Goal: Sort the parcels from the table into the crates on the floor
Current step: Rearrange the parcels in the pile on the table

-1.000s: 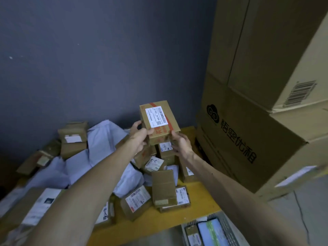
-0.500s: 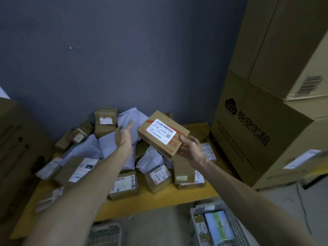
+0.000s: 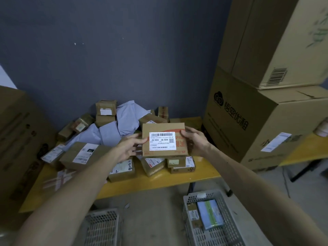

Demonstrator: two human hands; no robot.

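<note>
While the parcel (image 3: 163,139) is held in the air above the table (image 3: 159,181), label side toward the camera, it is gripped from both sides. The left hand (image 3: 130,148) forms the left grip: its fingers are bent round the parcel's left edge, with the thumb lying on the front face beside the white label (image 3: 163,141), which reads J6-S04 twice. The right hand (image 3: 194,141) forms the right grip: thumb on the front at the upper right corner, remaining fingers wrapped behind the right edge. Both grips are narrow, closed on the one parcel, which sits level and upright. Counted left to right: one large carton (image 3: 16,148) at the left frame edge, one heap of parcels (image 3: 106,139) on the yellow table, two grey perforated crates on the floor, and two stacked large cartons (image 3: 262,103) at the right. The number of parcels in the heap cannot be told exactly, because brown boxes and pale grey mailer bags overlap and the forearms cover part of them. The left crate (image 3: 101,226) shows only its mesh floor. The right crate (image 3: 211,221) holds a green-and-white flat packet (image 3: 210,213) and small brown boxes beside it. The held parcel hides the middle of the heap directly behind it.
</note>
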